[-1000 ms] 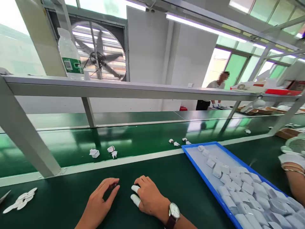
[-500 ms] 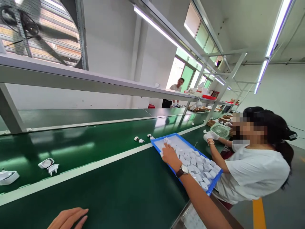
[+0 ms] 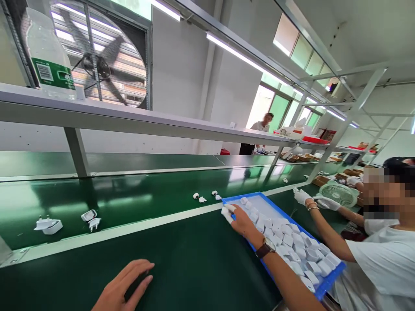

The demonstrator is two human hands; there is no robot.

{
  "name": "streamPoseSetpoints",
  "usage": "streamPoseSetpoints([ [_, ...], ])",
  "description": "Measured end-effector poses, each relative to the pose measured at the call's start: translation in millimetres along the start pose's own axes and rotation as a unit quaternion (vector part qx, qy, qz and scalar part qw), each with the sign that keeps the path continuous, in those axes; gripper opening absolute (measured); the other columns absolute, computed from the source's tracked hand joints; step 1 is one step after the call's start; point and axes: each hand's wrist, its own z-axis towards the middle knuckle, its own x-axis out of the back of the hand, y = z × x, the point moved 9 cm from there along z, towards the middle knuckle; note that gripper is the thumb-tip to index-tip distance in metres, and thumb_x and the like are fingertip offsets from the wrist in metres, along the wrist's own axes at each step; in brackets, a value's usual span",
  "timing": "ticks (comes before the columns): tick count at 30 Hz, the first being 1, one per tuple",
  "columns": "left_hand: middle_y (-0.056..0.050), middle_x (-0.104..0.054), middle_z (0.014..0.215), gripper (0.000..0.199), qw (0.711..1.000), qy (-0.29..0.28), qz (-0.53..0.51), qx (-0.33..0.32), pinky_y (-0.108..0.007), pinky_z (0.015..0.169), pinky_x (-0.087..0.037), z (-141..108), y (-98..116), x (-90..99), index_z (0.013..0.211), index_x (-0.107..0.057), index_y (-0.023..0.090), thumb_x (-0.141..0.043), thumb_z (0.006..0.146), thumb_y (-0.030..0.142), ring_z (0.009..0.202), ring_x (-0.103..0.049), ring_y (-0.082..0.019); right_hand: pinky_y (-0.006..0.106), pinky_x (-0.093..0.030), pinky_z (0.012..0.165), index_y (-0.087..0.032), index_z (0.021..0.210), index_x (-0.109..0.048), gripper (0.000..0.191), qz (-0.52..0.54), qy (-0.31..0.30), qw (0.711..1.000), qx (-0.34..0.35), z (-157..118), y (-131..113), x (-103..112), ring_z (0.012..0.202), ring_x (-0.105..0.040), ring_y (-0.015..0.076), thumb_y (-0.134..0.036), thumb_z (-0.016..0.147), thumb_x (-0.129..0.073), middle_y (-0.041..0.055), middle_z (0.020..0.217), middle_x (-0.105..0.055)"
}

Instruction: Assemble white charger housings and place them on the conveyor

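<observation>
My right hand (image 3: 241, 222), with a watch on its wrist, is at the left rim of a blue-edged tray (image 3: 269, 199). Its fingers are bent together, and white shows at the fingertips; whether that is finger covers or a held piece is unclear. Many small white plastic housings (image 3: 287, 239) lie heaped in the tray. My left hand (image 3: 126, 285) hovers low over the dark green bench, thumb and fingers apart, holding nothing. Ahead of it on the green belt are a white plug adapter (image 3: 48, 225) and a white shell with a plug part (image 3: 92, 219).
Several small white parts (image 3: 207, 197) sit on the belt beyond the tray. A shelf (image 3: 162, 121) crosses above, with a water bottle (image 3: 50, 56) at left. On the right a co-worker in white gloves (image 3: 303, 196) works beside a green fan (image 3: 339, 193). Another person stands far back.
My view has swung left. My right hand has drawn back from inside the tray to its left rim. The left hand has come further into view, thumb and fingers spread wider.
</observation>
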Motion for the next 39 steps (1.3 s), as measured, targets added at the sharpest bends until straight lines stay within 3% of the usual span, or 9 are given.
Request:
streamPoseSetpoints([
  [4, -0.008, -0.071, 0.130, 0.065, 0.952, -0.093, -0.226, 0.184, -0.038, 0.088, -0.065, 9.2, 8.0, -39.5, 0.139, -0.061, 0.027, -0.062, 0.087, 0.066, 0.106, -0.074, -0.028, 0.035, -0.059, 0.098, -0.027, 0.125, -0.065, 0.033, 0.112, -0.078, 0.979, 0.151, -21.7, -130.6, -55.3, 0.109, -0.069, 0.0235, -0.020, 0.092, -0.063, 0.0029, 0.121, -0.071],
  [8, -0.010, -0.073, 0.119, 0.064, 0.937, -0.085, -0.283, 0.188, -0.040, 0.087, -0.063, 17.3, 11.6, -38.8, 0.134, -0.064, 0.021, -0.056, 0.090, 0.067, 0.102, -0.071, -0.029, 0.033, -0.057, 0.104, -0.036, 0.143, -0.052, 0.048, 0.242, -0.144, 0.924, 0.258, -40.6, -211.1, -91.8, 0.122, -0.065, 0.0230, -0.025, 0.097, -0.062, 0.0018, 0.136, -0.064],
  [10, -0.007, -0.073, 0.111, 0.055, 0.965, -0.052, -0.195, 0.167, -0.036, 0.080, -0.062, 15.6, -0.3, -22.4, 0.131, -0.067, 0.025, -0.057, 0.091, 0.062, 0.090, -0.071, -0.025, 0.035, -0.056, 0.106, -0.037, 0.143, -0.053, 0.051, 0.229, -0.114, 0.936, 0.240, -23.8, -200.5, -105.5, 0.124, -0.063, 0.0241, -0.031, 0.094, -0.067, 0.0013, 0.138, -0.063],
  [14, -0.005, -0.068, 0.113, 0.042, 0.991, -0.042, -0.002, 0.125, -0.031, 0.069, -0.060, 2.0, -27.4, -10.0, 0.130, -0.068, 0.033, -0.058, 0.092, 0.048, 0.072, -0.068, -0.018, 0.050, -0.044, 0.116, -0.023, 0.131, -0.064, 0.043, 0.151, 0.001, 0.987, 0.056, 45.6, -106.7, -128.8, 0.137, -0.053, 0.0326, -0.025, 0.088, -0.066, 0.0121, 0.143, -0.058],
  [17, -0.006, -0.069, 0.116, 0.043, 0.994, -0.030, 0.065, 0.079, -0.033, 0.079, -0.062, -2.1, -33.7, -16.0, 0.132, -0.067, 0.035, -0.062, 0.089, 0.038, 0.089, -0.072, -0.023, 0.062, -0.037, 0.115, -0.015, 0.110, -0.072, 0.033, 0.137, 0.017, 0.990, -0.028, 88.5, -52.6, -144.2, 0.137, -0.049, 0.0420, -0.022, 0.078, -0.067, 0.0199, 0.135, -0.062],
  [20, -0.008, -0.070, 0.123, 0.055, 0.994, -0.006, 0.101, 0.044, -0.040, 0.090, -0.062, 0.8, -26.1, -14.6, 0.138, -0.063, 0.034, -0.072, 0.084, 0.043, 0.114, -0.067, -0.032, 0.061, -0.046, 0.103, -0.015, 0.094, -0.073, 0.023, 0.162, 0.009, 0.984, -0.070, 112.4, -35.4, -154.3, 0.115, -0.063, 0.0420, -0.024, 0.074, -0.065, 0.0202, 0.108, -0.071],
  [27, -0.012, -0.063, 0.130, 0.050, 0.984, 0.122, -0.085, 0.100, -0.040, 0.082, -0.064, 4.9, -2.9, 23.8, 0.141, -0.057, 0.030, -0.060, 0.094, 0.046, 0.098, -0.071, -0.025, 0.039, -0.059, 0.076, -0.018, 0.092, -0.067, 0.025, 0.335, -0.064, 0.939, -0.031, 80.4, -118.2, -173.2, 0.080, -0.070, 0.0241, -0.040, 0.080, -0.064, 0.0100, 0.092, -0.072],
  [33, -0.010, -0.070, 0.107, 0.063, 0.865, 0.120, -0.443, 0.203, -0.037, 0.079, -0.062, 7.7, -8.8, 5.6, 0.127, -0.062, 0.019, -0.086, 0.073, 0.042, 0.091, -0.071, -0.023, 0.027, -0.054, 0.066, -0.022, 0.084, -0.062, 0.011, 0.452, -0.118, 0.882, 0.058, 6.6, -211.7, -140.9, 0.072, -0.061, 0.0143, -0.032, 0.083, -0.068, 0.0030, 0.092, -0.065],
  [39, -0.005, -0.070, 0.104, 0.049, 0.881, 0.122, -0.426, 0.165, -0.031, 0.086, -0.059, 7.0, 3.5, 16.0, 0.115, -0.073, 0.021, -0.088, 0.072, 0.036, 0.095, -0.068, -0.019, 0.031, -0.057, 0.081, -0.024, 0.126, -0.061, 0.042, 0.403, -0.114, 0.906, 0.065, -15.5, -210.9, -121.9, 0.083, -0.065, 0.0159, -0.019, 0.084, -0.063, 0.0018, 0.095, -0.067],
])
